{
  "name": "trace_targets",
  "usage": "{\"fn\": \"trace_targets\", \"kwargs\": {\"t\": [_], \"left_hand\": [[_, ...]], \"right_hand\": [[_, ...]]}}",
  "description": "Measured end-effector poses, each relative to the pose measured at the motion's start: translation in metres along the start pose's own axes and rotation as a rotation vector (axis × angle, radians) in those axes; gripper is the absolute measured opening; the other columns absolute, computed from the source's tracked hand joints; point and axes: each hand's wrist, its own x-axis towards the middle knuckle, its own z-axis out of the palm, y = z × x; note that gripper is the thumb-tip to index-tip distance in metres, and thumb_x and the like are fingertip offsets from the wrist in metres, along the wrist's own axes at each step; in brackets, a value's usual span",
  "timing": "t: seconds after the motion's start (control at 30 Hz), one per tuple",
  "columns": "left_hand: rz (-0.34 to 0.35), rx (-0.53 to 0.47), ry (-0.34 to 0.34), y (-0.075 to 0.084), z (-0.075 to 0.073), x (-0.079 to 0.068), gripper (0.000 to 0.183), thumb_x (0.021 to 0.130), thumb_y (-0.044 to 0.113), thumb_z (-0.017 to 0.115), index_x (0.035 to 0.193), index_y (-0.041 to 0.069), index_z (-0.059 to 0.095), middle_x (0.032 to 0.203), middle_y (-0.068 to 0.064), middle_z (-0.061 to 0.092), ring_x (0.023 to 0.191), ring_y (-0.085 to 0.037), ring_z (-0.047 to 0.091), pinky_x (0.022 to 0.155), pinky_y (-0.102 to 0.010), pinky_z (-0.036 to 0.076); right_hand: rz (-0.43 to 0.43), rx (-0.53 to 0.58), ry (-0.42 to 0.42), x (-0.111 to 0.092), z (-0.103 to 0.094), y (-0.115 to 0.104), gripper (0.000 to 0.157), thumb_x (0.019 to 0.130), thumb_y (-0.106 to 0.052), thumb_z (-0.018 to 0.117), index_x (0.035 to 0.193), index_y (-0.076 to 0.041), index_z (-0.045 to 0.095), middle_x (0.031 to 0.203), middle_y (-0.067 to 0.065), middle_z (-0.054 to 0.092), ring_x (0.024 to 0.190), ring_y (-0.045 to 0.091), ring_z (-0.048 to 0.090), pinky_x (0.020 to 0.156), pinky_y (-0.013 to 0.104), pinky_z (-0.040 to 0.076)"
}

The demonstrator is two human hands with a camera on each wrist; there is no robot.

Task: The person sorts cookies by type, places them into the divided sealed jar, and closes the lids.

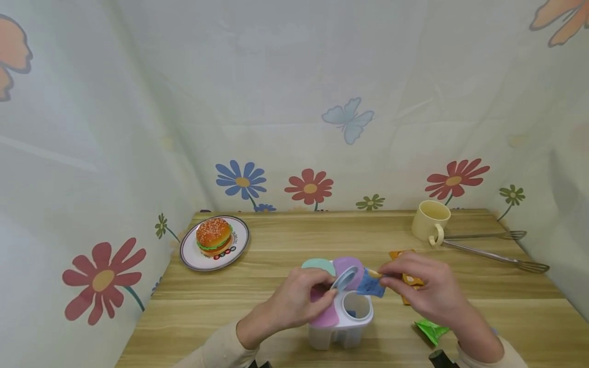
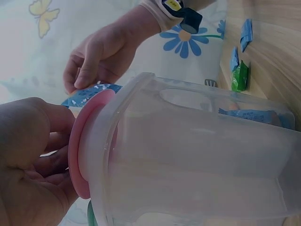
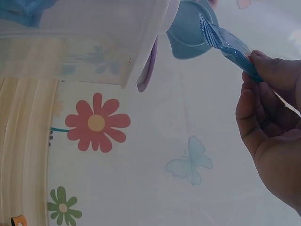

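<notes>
A translucent white storage box (image 1: pixel 338 335) stands on the table with several round-edged lids in green, purple and pink. Its pale blue lid (image 1: pixel 346 277) is raised, pinched at the edge by my left hand (image 1: pixel 299 294), and the round opening (image 1: pixel 357 305) beneath shows uncovered. Just above and beyond that opening, my right hand (image 1: pixel 428 286) pinches a small blue snack packet (image 1: pixel 371 284) by one end between thumb and fingers. Through the box's clear wall, another blue packet (image 2: pixel 254 116) is seen lying inside at the bottom.
Orange packets (image 1: pixel 412 280) and a green packet (image 1: pixel 432 331) lie right of the box, partly under my right arm. Blue packets (image 2: pixel 246 35) lie nearby. A yellow mug (image 1: pixel 430 221) and two whisks (image 1: pixel 488 254) sit back right; a plate (image 1: pixel 239 225) with a toy burger (image 1: pixel 214 235) back left.
</notes>
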Motion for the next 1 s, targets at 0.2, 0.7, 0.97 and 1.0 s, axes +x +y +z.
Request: {"fn": "trace_targets", "kwargs": {"t": [0.2, 0.7, 0.97, 1.0], "left_hand": [[-0.009, -0.005, -0.002, 0.0, 0.0, 0.0, 0.005, 0.085, 0.008, 0.071, 0.089, 0.007, 0.069, 0.082, 0.001, 0.068, 0.076, 0.002, 0.058, 0.069, -0.008, 0.05], [0.011, 0.003, 0.005, -0.001, 0.001, 0.0, 0.005, 0.085, 0.007, 0.071, 0.089, 0.008, 0.069, 0.082, 0.001, 0.068, 0.077, 0.002, 0.058, 0.069, -0.007, 0.049], [-0.028, -0.009, -0.012, 0.002, -0.001, 0.002, 0.006, 0.085, 0.009, 0.071, 0.091, 0.008, 0.07, 0.084, 0.001, 0.068, 0.077, 0.002, 0.058, 0.069, -0.008, 0.049], [-0.033, -0.009, -0.015, 0.002, -0.001, 0.002, 0.006, 0.085, 0.009, 0.071, 0.091, 0.008, 0.07, 0.084, 0.001, 0.068, 0.077, 0.002, 0.058, 0.069, -0.008, 0.049]], "right_hand": [[-0.045, 0.048, -0.006, 0.001, 0.007, 0.001, 0.011, 0.081, -0.006, 0.077, 0.091, -0.005, 0.072, 0.08, 0.003, 0.068, 0.069, 0.006, 0.059, 0.063, 0.013, 0.05], [-0.091, 0.093, -0.034, 0.002, 0.019, 0.001, 0.01, 0.082, -0.007, 0.077, 0.091, -0.006, 0.072, 0.084, 0.004, 0.068, 0.072, 0.008, 0.061, 0.064, 0.014, 0.051], [-0.084, 0.075, -0.042, -0.002, 0.02, 0.003, 0.01, 0.081, -0.008, 0.077, 0.09, -0.008, 0.072, 0.085, 0.002, 0.068, 0.073, 0.008, 0.06, 0.064, 0.013, 0.05], [-0.082, 0.08, -0.044, -0.003, 0.02, 0.004, 0.011, 0.081, -0.007, 0.077, 0.09, -0.008, 0.072, 0.085, 0.002, 0.068, 0.073, 0.008, 0.06, 0.064, 0.013, 0.05]]}}
